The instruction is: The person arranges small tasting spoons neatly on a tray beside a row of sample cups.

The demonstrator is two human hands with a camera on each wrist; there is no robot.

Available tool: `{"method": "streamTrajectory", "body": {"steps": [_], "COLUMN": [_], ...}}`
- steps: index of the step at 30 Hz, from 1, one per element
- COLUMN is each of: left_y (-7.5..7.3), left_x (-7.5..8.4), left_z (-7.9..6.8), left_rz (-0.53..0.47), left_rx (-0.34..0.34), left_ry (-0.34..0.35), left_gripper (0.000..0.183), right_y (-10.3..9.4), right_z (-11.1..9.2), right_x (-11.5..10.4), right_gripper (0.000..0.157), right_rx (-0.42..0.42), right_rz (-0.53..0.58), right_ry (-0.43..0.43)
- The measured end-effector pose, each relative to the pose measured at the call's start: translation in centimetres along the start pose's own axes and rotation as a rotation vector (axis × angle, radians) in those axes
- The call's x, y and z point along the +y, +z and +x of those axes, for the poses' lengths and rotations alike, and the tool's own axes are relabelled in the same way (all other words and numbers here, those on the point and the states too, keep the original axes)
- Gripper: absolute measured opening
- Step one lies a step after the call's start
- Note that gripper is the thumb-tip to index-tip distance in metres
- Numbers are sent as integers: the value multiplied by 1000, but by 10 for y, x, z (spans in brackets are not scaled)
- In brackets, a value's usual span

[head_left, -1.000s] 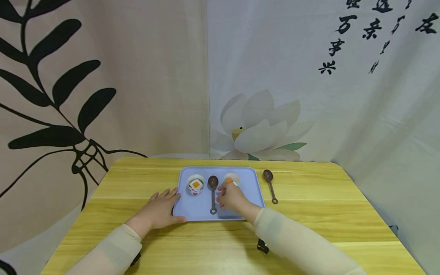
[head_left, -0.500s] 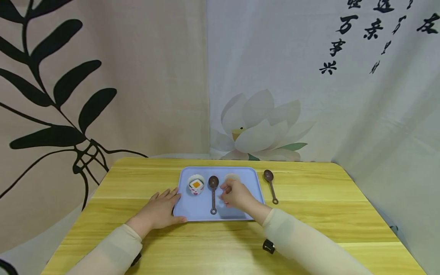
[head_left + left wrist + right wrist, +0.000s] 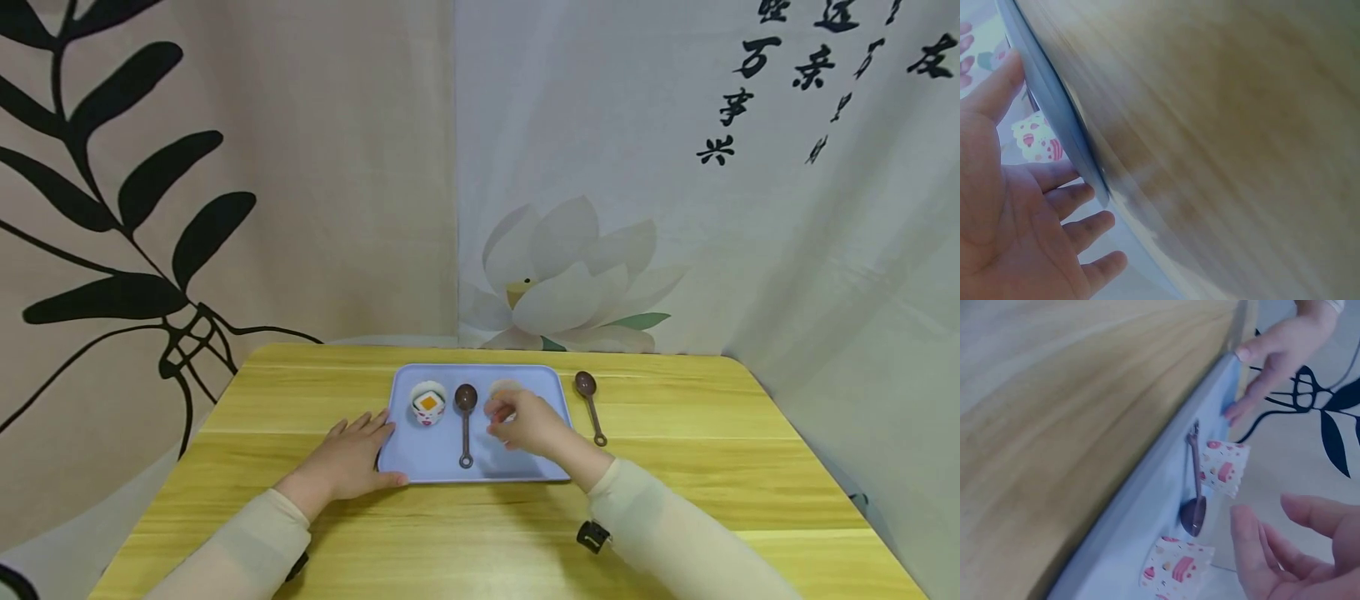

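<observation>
My left hand [image 3: 341, 460] lies at the left edge of a lavender tray [image 3: 427, 467], fingers spread and thumb at its front corner. The left wrist view shows its fingertips along the tray rim [image 3: 1054, 106]. A patterned paper baking cup [image 3: 426, 417] on the tray holds a small white piece with an orange square on top [image 3: 429, 402]. To its right lies a brown spoon [image 3: 465, 425]. Over a second paper cup [image 3: 1175, 569] hovers my right hand [image 3: 534, 427], thumb and forefinger apart with nothing between them. That hand hides most of the second cup in the head view.
Another brown spoon [image 3: 590, 408] lies on the wooden table [image 3: 675, 467], just right of the tray. Behind the table hang curtains [image 3: 337, 208] printed with leaves, a lotus and black characters.
My right hand has drawn back slightly to the right and its fingers have parted. The orange thing visible at its fingertips earlier is out of sight. My left hand has not moved.
</observation>
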State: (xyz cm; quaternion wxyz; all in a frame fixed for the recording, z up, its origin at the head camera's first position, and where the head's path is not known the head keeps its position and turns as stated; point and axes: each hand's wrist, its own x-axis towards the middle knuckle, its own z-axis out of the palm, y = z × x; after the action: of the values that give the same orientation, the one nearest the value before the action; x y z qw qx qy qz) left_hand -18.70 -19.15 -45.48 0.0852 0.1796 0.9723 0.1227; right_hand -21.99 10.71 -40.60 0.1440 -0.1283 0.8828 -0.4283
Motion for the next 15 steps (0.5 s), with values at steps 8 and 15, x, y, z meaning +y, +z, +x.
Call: {"method": "streamTrajectory", "body": {"steps": [8,15], "left_y": [0,0], "left_x": [0,1], "left_z": [0,-1], "left_rz": [0,-2], "left_rx": [6,3], "left_ry": [0,-4], "left_gripper": [97,99], "right_y": [-13,-29], "right_z": [-3,-7], "right_x": [2,7], "right_gripper": [26,26], "right_rx": [6,-19], "right_rz": [78,78], "right_ry": [6,0]}}
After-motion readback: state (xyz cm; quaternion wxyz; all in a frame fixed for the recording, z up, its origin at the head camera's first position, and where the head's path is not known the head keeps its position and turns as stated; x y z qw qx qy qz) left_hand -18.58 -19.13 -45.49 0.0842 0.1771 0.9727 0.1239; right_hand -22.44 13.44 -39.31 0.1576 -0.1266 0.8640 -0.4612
